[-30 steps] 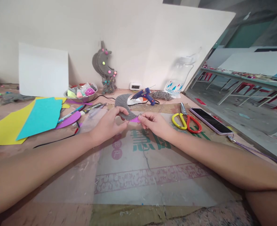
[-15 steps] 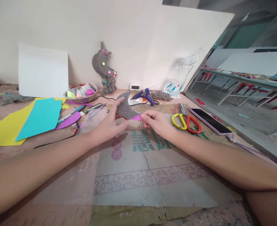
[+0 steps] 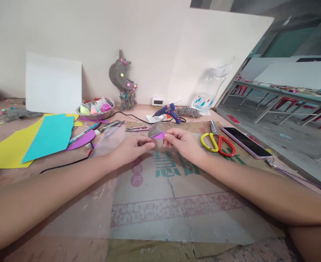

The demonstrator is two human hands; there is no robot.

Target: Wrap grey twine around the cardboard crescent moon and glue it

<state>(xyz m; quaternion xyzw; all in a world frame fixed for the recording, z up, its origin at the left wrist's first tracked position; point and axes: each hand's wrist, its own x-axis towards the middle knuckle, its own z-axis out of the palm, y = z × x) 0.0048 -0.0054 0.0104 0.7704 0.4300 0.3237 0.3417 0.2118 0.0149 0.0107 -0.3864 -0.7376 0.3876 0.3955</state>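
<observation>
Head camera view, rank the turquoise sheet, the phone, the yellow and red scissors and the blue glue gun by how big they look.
1. turquoise sheet, clearly largest.
2. phone and scissors, too alike to rank.
3. glue gun, smallest, though it lies farther back.

Two hands on a grey crescent (image 3: 155, 130).
Left of the scissors (image 3: 217, 142), the right hand (image 3: 182, 142) pinches its purple tip (image 3: 160, 135); the left hand (image 3: 133, 146) grips it just beside.
</observation>
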